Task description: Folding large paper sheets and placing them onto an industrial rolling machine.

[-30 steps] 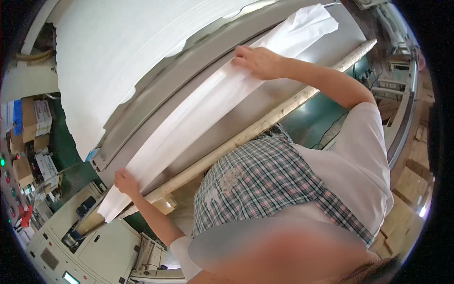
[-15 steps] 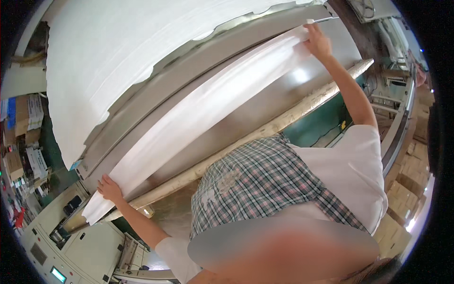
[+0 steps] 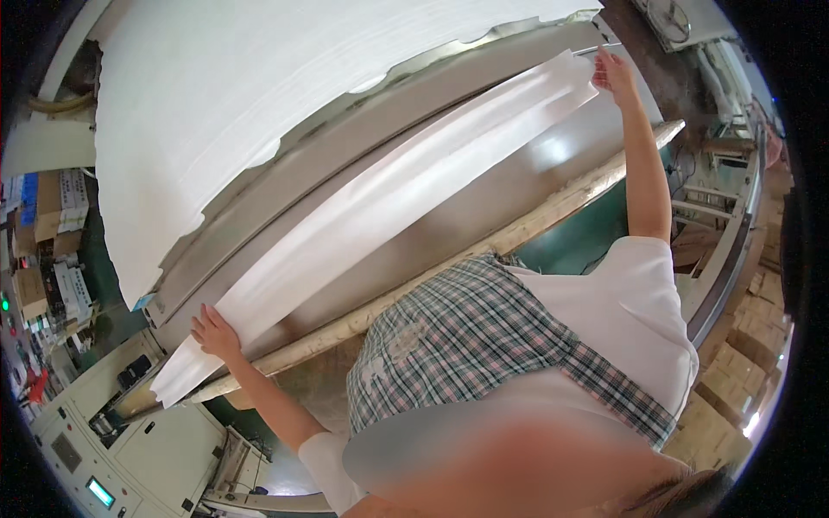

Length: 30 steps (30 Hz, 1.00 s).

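A long white strip of thin sheet material (image 3: 389, 198), folded lengthwise with soft creases, lies slantwise across a smooth grey metal bed (image 3: 449, 220). Whether it is paper or cloth I cannot tell. My left hand (image 3: 215, 332) rests flat, fingers spread, on the strip near its lower left end, which hangs past the bed's edge. At the far right end my right hand (image 3: 615, 76) is raised beside the strip's corner, its fingers loosely bent and apart, with nothing visible between them.
Beyond the bed hangs a large white sheet (image 3: 199, 112) with a ragged edge. A worn pale roller or bar (image 3: 466, 250) runs along the near side. A control cabinet (image 3: 78, 466) stands lower left; cardboard boxes are at left (image 3: 56, 207) and right (image 3: 734, 363).
My right hand has come off the strip's far end and shifted slightly right. My left hand has slid a little up and right along the strip, its fingers spreading.
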### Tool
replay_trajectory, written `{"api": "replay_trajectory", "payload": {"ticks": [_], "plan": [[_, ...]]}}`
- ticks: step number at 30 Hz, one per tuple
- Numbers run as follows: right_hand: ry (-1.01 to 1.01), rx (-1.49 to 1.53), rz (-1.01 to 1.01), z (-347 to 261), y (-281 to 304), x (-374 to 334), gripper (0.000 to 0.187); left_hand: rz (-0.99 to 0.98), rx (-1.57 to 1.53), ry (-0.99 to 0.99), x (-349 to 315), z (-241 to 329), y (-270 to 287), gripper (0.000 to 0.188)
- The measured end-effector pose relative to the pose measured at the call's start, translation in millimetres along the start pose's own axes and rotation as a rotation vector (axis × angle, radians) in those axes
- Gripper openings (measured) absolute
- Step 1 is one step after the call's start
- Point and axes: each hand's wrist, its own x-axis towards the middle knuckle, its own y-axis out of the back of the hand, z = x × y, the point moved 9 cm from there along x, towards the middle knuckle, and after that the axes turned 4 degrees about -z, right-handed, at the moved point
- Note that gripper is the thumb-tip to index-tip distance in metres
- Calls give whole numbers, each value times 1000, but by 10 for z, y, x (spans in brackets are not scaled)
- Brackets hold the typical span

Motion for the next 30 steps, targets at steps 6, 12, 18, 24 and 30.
{"api": "replay_trajectory", "payload": {"ticks": [6, 12, 18, 24, 30], "plan": [[-24, 169, -240, -172, -319, -332, 26, -24, -20, 25, 6, 42, -23, 48], [54, 295, -51, -15, -95, -498, 19, -21, -4, 36, -8, 40, -19, 49], [126, -40, 26, 190, -62, -437, 21, 6, -9, 25, 0, 52, 1, 49], [397, -423, 152, -38, -49, -479, 23, 204, -134, -182, -74, 70, 221, 39], [549, -781, 99, -573, -391, -556, 28, 42, -638, -748, -922, 1595, 1078, 26]]}}
